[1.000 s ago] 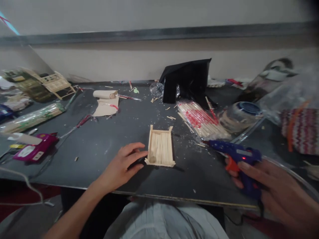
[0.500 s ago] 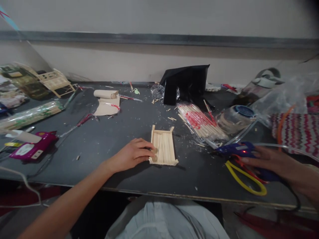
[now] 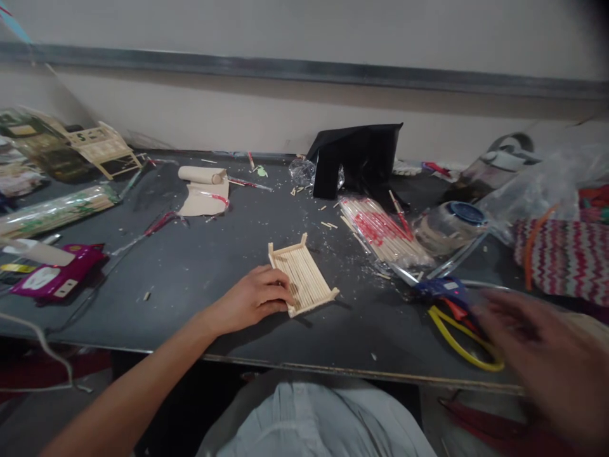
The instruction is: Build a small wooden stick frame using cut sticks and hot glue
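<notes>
Stick tray [image 3: 302, 273], a small raft of pale wooden sticks with raised end rails, lies at the middle of the dark table [image 3: 200, 266], turned askew so its long axis runs from 11 to 5 o'clock. My left hand [image 3: 252, 298] rests on its 8 o'clock corner, fingers [image 3: 280, 293] curled loosely over the edge and pressing it down, not closed around it. My right hand [image 3: 547, 355] is at 4 o'clock from the tray, blurred, fingers spread and holding nothing I can make out; I cannot tell its grip for certain. Just off its fingertips lie the blue glue gun [image 3: 440, 289] and yellow-handled scissors [image 3: 464, 333].

Containers: a clear bag of sticks with red wrappers [image 3: 380, 238] lies at 2 o'clock from the tray; beside it sits a blue-lidded jar [image 3: 451, 225] on its side, contents unclear. A long packet of sticks [image 3: 57, 212] lies at 9 o'clock, far left.

Around: black folded card [image 3: 361, 158] stands at 1 o'clock, paper roll [image 3: 203, 189] at 11 o'clock, magenta packet [image 3: 57, 279] at 9 o'clock. Stick offcuts and crumbs litter the table around the tray.
</notes>
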{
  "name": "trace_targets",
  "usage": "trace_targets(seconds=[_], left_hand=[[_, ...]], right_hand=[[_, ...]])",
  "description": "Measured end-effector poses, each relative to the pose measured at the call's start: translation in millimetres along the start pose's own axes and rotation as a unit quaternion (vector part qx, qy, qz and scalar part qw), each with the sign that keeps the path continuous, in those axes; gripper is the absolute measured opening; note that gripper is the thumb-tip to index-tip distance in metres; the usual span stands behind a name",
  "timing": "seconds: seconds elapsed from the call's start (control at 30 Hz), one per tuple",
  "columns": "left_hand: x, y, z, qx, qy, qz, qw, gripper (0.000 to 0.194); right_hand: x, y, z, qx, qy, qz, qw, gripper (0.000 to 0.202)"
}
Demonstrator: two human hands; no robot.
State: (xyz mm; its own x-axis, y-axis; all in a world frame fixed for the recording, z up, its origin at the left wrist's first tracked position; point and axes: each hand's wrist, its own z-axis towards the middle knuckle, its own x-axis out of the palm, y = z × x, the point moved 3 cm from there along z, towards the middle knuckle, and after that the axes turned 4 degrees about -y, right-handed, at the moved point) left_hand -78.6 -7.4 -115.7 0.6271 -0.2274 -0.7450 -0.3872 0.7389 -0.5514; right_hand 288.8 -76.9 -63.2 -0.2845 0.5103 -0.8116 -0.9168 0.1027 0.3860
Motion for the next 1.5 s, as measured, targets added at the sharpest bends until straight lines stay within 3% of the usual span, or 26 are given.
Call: trace_targets(seconds=[0.1, 0.13, 0.2, 0.37, 0.93, 1.37, 1.5], left_hand=[[0.3, -0.1, 0.4, 0.001, 0.001, -0.006, 1.000, 0.013], [0.0, -0.4, 0.7, 0.001, 0.000, -0.007, 1.000, 0.013], [-0.7, -1.2, 1.4, 0.001, -0.004, -0.011, 1.000, 0.013], [-1.1, -2.3, 1.1, 0.012, -0.015, -0.032, 0.999, 0.013], [-1.2, -1.6, 0.2, -0.009, -0.019, -0.033, 0.999, 0.006], [8.2, -0.6, 15.7, 0.008, -0.001, -0.049, 0.999, 0.008], [16.4, -1.3, 32.0, 0.037, 0.023, -0.051, 0.998, 0.007]], right_hand=[[14.3, 68.1, -41.3, -0.080, 0.047, 0.121, 0.988, 0.018], [23.4, 90.6, -52.5, -0.131, 0.069, 0.189, 0.971, 0.017], [47.1, 124.5, -67.1, -0.169, 0.134, 0.254, 0.943, 0.021], [89.5, 160.6, -68.9, -0.225, 0.180, 0.286, 0.914, 0.034], [106.5, 166.8, -64.3, -0.178, 0.198, 0.331, 0.905, 0.008], [107.1, 146.8, -62.5, -0.108, 0.220, 0.320, 0.915, 0.006], [100.3, 134.8, -57.7, -0.084, 0.221, 0.301, 0.924, 0.022]])
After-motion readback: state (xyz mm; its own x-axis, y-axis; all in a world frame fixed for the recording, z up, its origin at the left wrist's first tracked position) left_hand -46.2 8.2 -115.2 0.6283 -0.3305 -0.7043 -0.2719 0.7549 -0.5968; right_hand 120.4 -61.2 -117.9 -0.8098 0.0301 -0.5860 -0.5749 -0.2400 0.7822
